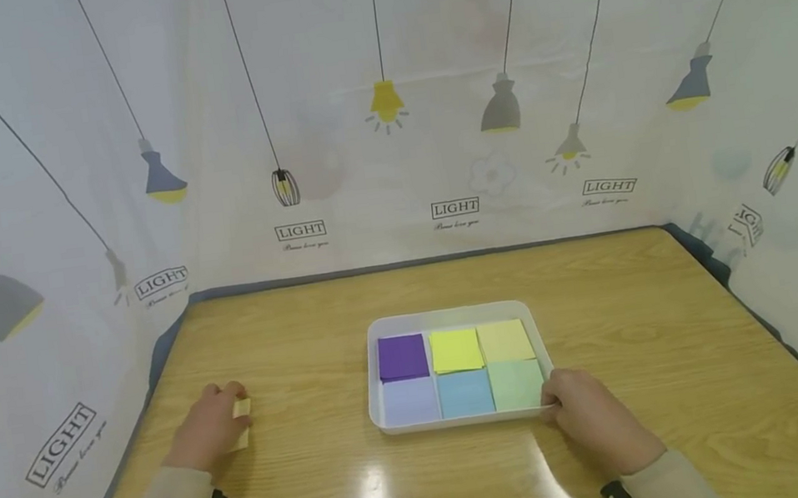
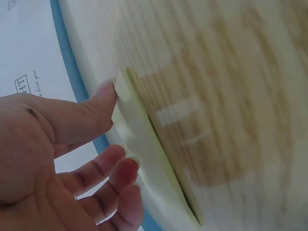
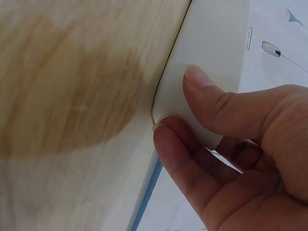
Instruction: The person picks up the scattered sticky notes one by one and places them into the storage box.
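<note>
My left hand (image 1: 205,430) is low over the left part of the table, its thumb and curled fingers gripping a pale yellow sticky note pad (image 2: 147,154). In the left wrist view the pad bows slightly, its long edge at the wood. My right hand (image 1: 597,416) pinches the near right corner of a white tray (image 1: 460,423), thumb against the outer wall (image 3: 207,43). Inside the tray sit several square stacks of sticky notes: purple (image 1: 402,357), bright yellow (image 1: 456,350) and pale yellow (image 1: 505,341) behind, lavender (image 1: 411,401), blue (image 1: 465,393) and green (image 1: 516,385) in front.
The tray lies on a glossy wooden table (image 1: 290,339) that reflects light near its front. White curtains (image 1: 341,38) printed with hanging lamps enclose the back and both sides. Dark blue trim (image 1: 431,261) follows the table's far edge.
</note>
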Available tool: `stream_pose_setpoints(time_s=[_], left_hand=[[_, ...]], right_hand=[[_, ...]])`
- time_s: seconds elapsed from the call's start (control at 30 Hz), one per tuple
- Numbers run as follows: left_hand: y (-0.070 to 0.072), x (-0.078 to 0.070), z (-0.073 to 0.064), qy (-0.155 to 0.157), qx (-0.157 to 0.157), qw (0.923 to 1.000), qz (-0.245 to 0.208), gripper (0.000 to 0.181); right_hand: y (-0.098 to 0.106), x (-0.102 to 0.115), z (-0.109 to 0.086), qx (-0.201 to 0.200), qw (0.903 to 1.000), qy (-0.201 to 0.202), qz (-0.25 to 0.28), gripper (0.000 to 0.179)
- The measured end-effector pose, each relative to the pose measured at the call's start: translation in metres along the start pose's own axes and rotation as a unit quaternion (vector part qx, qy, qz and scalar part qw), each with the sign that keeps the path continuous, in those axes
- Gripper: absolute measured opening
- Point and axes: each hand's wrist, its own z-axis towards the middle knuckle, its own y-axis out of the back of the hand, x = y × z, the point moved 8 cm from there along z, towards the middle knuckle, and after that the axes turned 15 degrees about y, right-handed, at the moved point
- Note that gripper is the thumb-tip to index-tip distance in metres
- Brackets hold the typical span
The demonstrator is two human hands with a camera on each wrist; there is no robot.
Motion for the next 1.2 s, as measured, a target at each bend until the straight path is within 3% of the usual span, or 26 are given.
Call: stream_pose_setpoints(time_s=[0.37,0.67,1.0,1.2], left_hand=[[0.007,0.005,0.007,-0.002,0.034,0.9989,-0.032,0.041],[0.005,0.012,0.015,-0.019,0.041,0.9976,-0.053,0.042],[0.003,0.018,0.023,-0.003,0.058,0.9975,-0.04,0.047],[0.002,0.016,0.02,-0.012,0.058,0.9977,-0.033,0.046]], right_hand=[[0.004,0.002,0.001,-0.007,1.0,0.005,0.002,0.016],[0.003,0.001,0.003,-0.007,1.0,-0.001,0.0,0.017],[0.002,0.001,0.002,-0.004,1.0,0.002,0.0,0.016],[0.001,0.001,0.001,-0.005,1.0,0.002,0.001,0.015]])
